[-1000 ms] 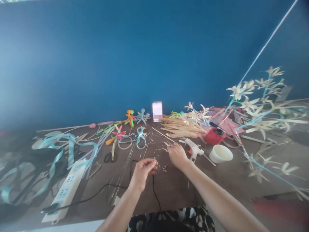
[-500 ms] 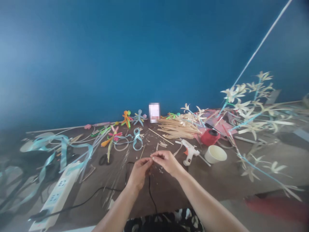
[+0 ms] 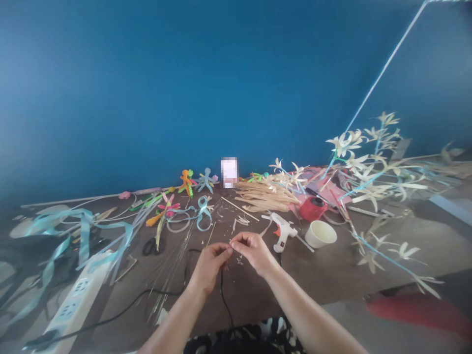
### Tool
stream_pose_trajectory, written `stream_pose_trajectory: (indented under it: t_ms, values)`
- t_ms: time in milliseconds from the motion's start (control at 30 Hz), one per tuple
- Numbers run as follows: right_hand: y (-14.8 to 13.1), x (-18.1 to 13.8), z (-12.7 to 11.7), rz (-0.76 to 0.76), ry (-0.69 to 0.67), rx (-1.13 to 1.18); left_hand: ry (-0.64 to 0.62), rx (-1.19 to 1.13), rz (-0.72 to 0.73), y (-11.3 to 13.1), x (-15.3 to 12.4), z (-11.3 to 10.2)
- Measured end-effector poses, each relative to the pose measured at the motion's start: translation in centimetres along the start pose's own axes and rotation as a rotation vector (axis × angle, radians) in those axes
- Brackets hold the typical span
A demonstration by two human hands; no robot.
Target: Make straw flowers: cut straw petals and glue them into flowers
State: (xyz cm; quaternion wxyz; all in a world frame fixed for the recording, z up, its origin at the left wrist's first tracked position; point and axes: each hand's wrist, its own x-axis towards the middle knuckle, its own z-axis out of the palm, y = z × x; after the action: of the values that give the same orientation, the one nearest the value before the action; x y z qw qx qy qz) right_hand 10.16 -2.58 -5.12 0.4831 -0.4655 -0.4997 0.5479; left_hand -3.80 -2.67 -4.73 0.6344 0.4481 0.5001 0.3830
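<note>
My left hand (image 3: 211,265) and my right hand (image 3: 254,250) meet fingertip to fingertip above the near middle of the dark table (image 3: 258,305). Both are pinched closed; whatever lies between the fingers is too small to make out. Just beyond them, pale scraps (image 3: 241,221) of dried leaf are scattered on the tabletop. To the right of my right hand lies a white glue gun (image 3: 282,231). A bundle of dried tan leaf strips (image 3: 269,196) lies farther back.
A cream cup (image 3: 320,235) and a red spool (image 3: 312,209) stand right. Pale flower sprays (image 3: 372,172) spread beyond them. At left are a white power strip (image 3: 73,300) with a black cord, blue ribbon (image 3: 85,231), scissors (image 3: 152,246) and thin wires (image 3: 171,270). Pipe-cleaner figures (image 3: 187,182) stand near the blue wall.
The view has shifted slightly, so the table's things sit a little farther left. My hands stay together in nearly the same pinch.
</note>
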Motion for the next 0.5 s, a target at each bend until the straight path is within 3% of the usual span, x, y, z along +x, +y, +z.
stream_pose_trajectory:
  t_ms: [333,500]
  values:
    - [-0.6,-0.9,0.7,-0.11,0.105,-0.127,0.133,0.323,0.232,1.0,-0.8,0.6]
    - [-0.7,-0.9,0.4,-0.081,0.083,-0.097,0.118,0.319,0.286,1.2,-0.9,0.7]
